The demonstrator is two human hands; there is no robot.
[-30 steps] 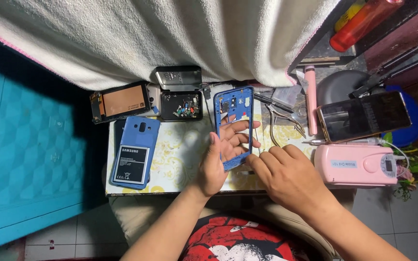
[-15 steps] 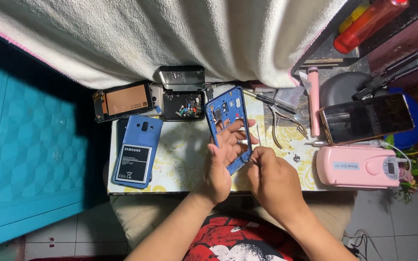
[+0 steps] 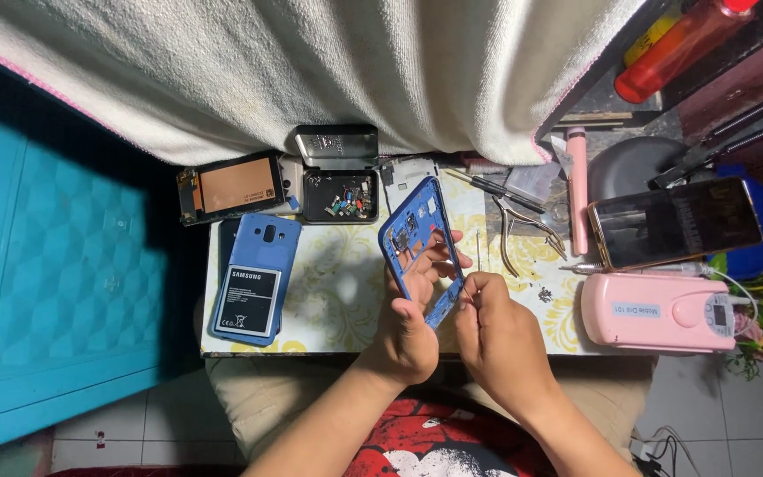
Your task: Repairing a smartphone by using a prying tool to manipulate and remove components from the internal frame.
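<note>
Blue phone frame held over table, both hands.
L to R: blue phone back w/ battery (image 3: pixel 255 276) flat on table (image 3: pixel 337 300); left hand (image 3: pixel 410 329) grips blue phone frame (image 3: pixel 421 252) from below, tilted; right hand (image 3: pixel 496 331) pinches frame's lower right edge.

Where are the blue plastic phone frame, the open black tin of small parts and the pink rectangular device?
blue plastic phone frame (image 3: pixel 402 231): head view, upper left rail.
open black tin of small parts (image 3: pixel 310 196): head view, left wall.
pink rectangular device (image 3: pixel 629 329): head view, bare lower casing.
</note>
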